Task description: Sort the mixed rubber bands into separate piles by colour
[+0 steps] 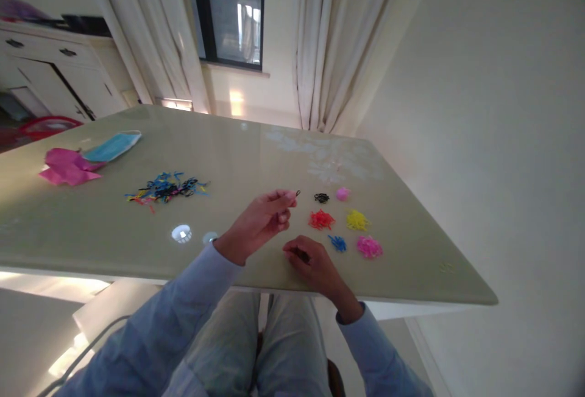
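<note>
Table (228,150), dark loop (298,193) in left grip (262,219)

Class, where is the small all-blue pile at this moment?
In the head view, right of centre on the table, the blue pile lies beside the right hand, left of the larger pink pile and nearer than the red pile.

Cream curtains (329,31), dark-framed window (233,16), apparently white cabinet (86,77)
</note>
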